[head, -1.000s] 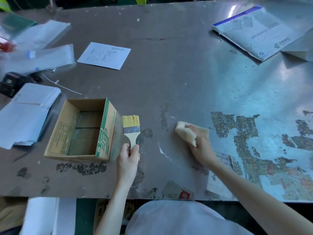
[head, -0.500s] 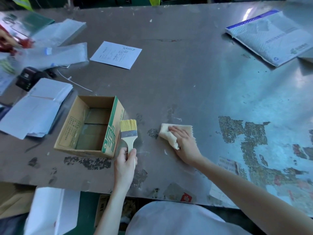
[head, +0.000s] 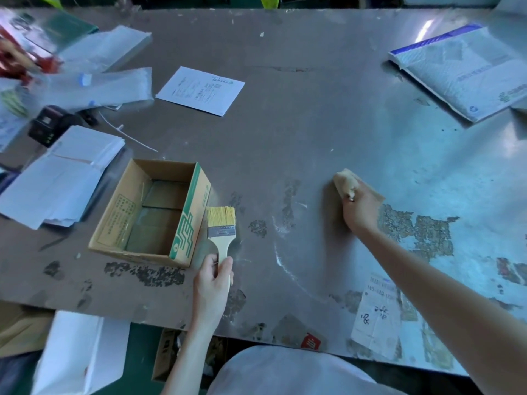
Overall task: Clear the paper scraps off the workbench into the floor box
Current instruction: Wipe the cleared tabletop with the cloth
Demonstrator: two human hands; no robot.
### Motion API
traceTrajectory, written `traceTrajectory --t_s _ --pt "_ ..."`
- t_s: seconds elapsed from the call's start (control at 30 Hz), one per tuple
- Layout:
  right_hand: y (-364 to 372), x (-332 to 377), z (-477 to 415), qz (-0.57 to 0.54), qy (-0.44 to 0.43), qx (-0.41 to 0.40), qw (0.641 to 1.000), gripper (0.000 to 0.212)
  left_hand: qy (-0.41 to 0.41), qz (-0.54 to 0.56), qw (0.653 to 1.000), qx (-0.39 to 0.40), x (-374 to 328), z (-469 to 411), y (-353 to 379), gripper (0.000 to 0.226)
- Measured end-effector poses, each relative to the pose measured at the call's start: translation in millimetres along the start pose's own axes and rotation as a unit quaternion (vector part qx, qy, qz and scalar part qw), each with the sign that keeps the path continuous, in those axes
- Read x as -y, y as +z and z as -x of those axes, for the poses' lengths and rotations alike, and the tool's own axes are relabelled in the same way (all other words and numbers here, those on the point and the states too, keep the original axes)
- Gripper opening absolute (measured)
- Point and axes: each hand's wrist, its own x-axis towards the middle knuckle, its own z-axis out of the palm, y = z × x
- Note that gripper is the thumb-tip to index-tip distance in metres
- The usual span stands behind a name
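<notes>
Clutter at the far left was blurred. A carton (head: pixel 168 346) below the desk (head: pixel 285 124) edge was mostly hidden, its contents unclear. The open cardboard box (head: pixel 188 220) on the desk showed only its bottom flaps. Beside it, the left hand (head: pixel 212 276) had its fingers clamped on a paintbrush (head: pixel 222 229) handle. The right hand (head: pixel 360 208) curled its fingers round a cloth (head: pixel 346 181). Paper scraps (head: pixel 422 232) lay stuck to the desk just right of that hand.

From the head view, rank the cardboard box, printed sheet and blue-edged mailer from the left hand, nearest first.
1. Cardboard box, just left of the left hand.
2. Printed sheet, farther back on the bench.
3. Blue-edged mailer, far right corner.
</notes>
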Motion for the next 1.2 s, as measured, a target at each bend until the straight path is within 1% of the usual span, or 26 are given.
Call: traceTrajectory --t_s 0.07,0.13,0.23,0.27,0.33,0.4,0.43,0.53,0.6,0.7,0.77,0.8,0.87,0.93,1.0,1.07,1.1,1.17,1.2 --pt "14.3 24.3 8.9 -0.047 -0.024 0.028 0.998 0.039 -0.003 -0.004 1.000 0.001 0.3 -0.5 1.2 0.032" --pt "35.3 43.9 27.2 -0.075 -0.087 0.099 0.988 0.034 -0.008 -0.004 1.000 0.004 0.3 -1.6 1.7 0.032" --pt "63.9 48.4 50.6 -0.010 -0.204 0.210 0.956 0.045 -0.011 -0.004 1.000 0.006 -0.2 -4.5 2.5 0.032" --pt "65.1 45.2 50.6 0.002 -0.220 0.240 0.946 0.050 -0.013 -0.004 1.000 0.006 -0.3 -5.6 3.1 0.032" --pt "57.4 37.5 40.2 0.000 -0.238 0.272 0.932 0.055 -0.016 0.001 1.000 0.004 0.0 -7.4 2.9 0.031" --pt "42.9 29.1 25.7 -0.004 -0.250 0.270 0.930 0.053 -0.018 0.006 1.000 0.002 1.0 -8.6 2.1 0.031" --pt "34.6 23.9 17.6 -0.006 -0.239 0.256 0.937 0.051 -0.019 0.007 1.000 0.002 1.2 -9.1 1.7 0.031" --pt "7.5 4.0 -1.7 -0.012 -0.167 0.168 0.972 0.046 -0.022 0.010 1.000 -0.001 0.8 -8.7 1.3 0.031" --pt "-7.8 -17.3 -12.0 -0.001 -0.122 0.107 0.987 0.046 -0.026 0.011 1.000 -0.004 0.3 -7.0 0.3 0.032" --pt "-16.4 -33.7 -23.6 0.044 -0.067 0.051 0.996 0.053 -0.031 0.015 0.999 -0.010 0.8 -4.8 -2.7 0.031" --pt "-10.6 -25.4 -27.8 0.089 -0.033 0.038 0.995 0.051 -0.038 0.020 0.999 -0.018 1.4 -4.1 -5.2 0.030" --pt "-6.3 -16.9 -28.1 0.102 -0.035 0.045 0.993 0.050 -0.042 0.023 0.999 -0.023 1.7 -4.1 -6.2 0.030" --pt "6.0 4.9 -26.8 0.095 -0.087 0.082 0.988 0.051 -0.049 0.029 0.998 -0.032 2.5 -3.6 -7.1 0.029" --pt "21.9 27.2 -15.8 0.073 -0.147 0.151 0.975 0.054 -0.051 0.036 0.997 -0.035 2.4 -2.8 -6.3 0.028" --pt "41.2 42.3 5.3 0.087 -0.221 0.218 0.947 0.053 -0.051 0.037 0.997 -0.033 0.2 -2.0 -3.3 0.027" --pt "54.9 45.7 19.5 0.098 -0.294 0.255 0.916 0.047 -0.046 0.030 0.998 -0.026 -4.2 -1.3 0.6 0.029" --pt "56.8 42.9 19.3 0.100 -0.317 0.267 0.905 0.047 -0.042 0.028 0.998 -0.022 -7.0 -0.8 2.4 0.030" --pt "50.8 35.6 9.0 0.095 -0.330 0.278 0.897 0.048 -0.035 0.027 0.999 -0.017 -11.0 -1.1 3.9 0.030" --pt "45.1 30.2 1.7 0.086 -0.319 0.272 0.904 0.048 -0.032 0.027 0.999 -0.016 -13.0 -1.8 4.6 0.030"
